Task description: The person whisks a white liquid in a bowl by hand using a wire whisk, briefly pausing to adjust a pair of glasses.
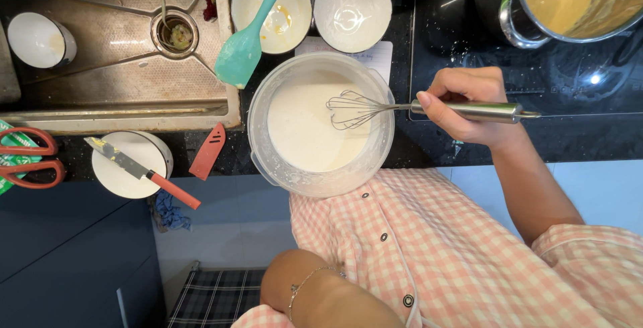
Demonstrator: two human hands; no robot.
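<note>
At centre frame the right hand (469, 103) is gripping a steel whisk (402, 107) — its wires dipping into pale, creamy batter in the translucent jug (320, 125) (left hand hidden — grip unknowable).

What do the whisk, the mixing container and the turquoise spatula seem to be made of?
The whisk in the right hand looks like polished steel: thin shiny wires and a mirror-bright handle. The mixing container seems to be frosted translucent plastic, since the white batter shows dimly through its wall. The turquoise spatula is probably silicone: one matte, evenly coloured piece.
</note>
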